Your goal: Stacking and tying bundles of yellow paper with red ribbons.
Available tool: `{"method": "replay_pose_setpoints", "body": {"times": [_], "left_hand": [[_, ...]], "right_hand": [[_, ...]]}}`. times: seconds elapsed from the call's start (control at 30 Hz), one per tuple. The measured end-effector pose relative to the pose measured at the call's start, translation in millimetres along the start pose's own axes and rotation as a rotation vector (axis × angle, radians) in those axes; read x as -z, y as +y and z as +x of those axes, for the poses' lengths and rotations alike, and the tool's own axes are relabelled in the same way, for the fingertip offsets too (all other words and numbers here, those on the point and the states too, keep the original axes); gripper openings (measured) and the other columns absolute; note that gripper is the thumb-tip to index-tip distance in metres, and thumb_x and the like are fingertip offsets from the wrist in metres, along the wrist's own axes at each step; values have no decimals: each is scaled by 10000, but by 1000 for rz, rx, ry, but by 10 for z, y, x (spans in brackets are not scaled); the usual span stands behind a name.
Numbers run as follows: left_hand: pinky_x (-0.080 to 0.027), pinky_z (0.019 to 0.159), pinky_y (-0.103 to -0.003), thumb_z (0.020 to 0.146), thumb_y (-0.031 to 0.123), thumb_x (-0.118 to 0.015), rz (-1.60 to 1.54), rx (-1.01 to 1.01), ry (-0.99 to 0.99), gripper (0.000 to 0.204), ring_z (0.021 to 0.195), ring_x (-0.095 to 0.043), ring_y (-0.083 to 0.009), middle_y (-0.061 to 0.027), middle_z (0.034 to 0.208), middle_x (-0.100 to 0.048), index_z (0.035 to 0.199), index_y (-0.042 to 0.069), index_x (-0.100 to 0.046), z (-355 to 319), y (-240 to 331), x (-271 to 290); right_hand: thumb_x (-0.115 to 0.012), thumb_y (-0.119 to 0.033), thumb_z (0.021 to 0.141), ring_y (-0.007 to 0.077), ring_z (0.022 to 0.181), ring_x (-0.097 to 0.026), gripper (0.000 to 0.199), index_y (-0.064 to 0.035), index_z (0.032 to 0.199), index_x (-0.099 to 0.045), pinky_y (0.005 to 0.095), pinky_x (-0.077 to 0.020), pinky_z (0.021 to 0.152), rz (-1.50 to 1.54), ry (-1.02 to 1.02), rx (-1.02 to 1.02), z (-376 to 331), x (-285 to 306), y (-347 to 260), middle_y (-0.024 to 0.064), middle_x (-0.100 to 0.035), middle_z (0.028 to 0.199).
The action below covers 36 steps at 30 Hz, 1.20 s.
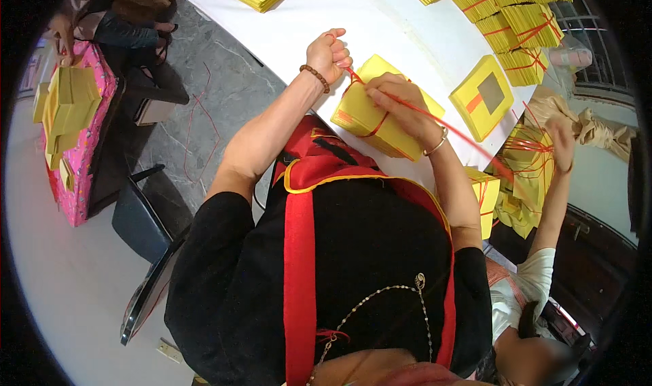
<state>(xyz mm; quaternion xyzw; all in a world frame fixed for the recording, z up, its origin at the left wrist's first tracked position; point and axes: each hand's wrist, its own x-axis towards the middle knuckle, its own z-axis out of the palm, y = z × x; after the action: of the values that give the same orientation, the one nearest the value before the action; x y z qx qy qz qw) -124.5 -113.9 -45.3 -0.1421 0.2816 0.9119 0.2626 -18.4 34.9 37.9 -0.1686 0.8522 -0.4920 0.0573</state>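
A thick stack of yellow paper envelopes or folders (356,114) stands near the front edge of the white table (326,19), right before me. Red string (354,77) runs around it. My left hand (329,58), just beyond the stack's left corner, is closed in a fist on one end of that string, which is pulled taut. On top of the stack rests my right hand (406,107), its fingers pinched on the string. From there a long red length trails off to the right, blurred by motion. The fingertips of the right hand partly hide the crossing of the string.
A flatter yellow stack with a grey panel (490,92) lies to the right. Tied yellow bundles (509,29) are piled at the far right. A co-worker's hand (561,145) is raised by hanging red strings (530,145). Left are a black chair (141,216) and a pink-covered table (75,196).
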Motion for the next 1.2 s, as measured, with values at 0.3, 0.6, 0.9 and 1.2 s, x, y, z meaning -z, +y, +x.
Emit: {"method": "replay_pose_setpoints", "body": {"times": [0.3,0.6,0.9,1.2], "left_hand": [[-243,408,-241,837,96,-323,17,-129,-280,241,416,-246,-95,16,494,-262,1039,34,-437,-321,322,-156],[-262,452,-236,818,34,-252,250,-123,-526,347,438,-246,-81,21,523,-267,1118,3,-424,-597,264,-628],[-266,990,-316,685,34,-453,550,-31,-813,709,1193,-374,-234,-203,1282,-387,1348,87,-205,-360,487,-387],[-243,1012,-300,642,3,-480,1300,-162,-803,655,1112,-415,-152,-46,1130,-501,1280,113,-383,-377,484,-119]], "right_hand": [[-545,-180,819,100,605,-517,185,-9,864,-598,236,-431,581,121,187,-174,194,-158,60,50,-581,674],[-597,-213,768,130,554,-525,212,-11,826,-631,276,-426,554,-14,53,-292,247,-139,42,104,-575,618],[-579,-268,783,145,507,-465,275,0,733,-611,293,-377,509,19,77,-261,251,-117,148,87,-510,546],[-601,-281,773,112,522,-465,283,0,779,-628,273,-377,505,19,102,-272,263,-142,156,75,-526,562]]}}
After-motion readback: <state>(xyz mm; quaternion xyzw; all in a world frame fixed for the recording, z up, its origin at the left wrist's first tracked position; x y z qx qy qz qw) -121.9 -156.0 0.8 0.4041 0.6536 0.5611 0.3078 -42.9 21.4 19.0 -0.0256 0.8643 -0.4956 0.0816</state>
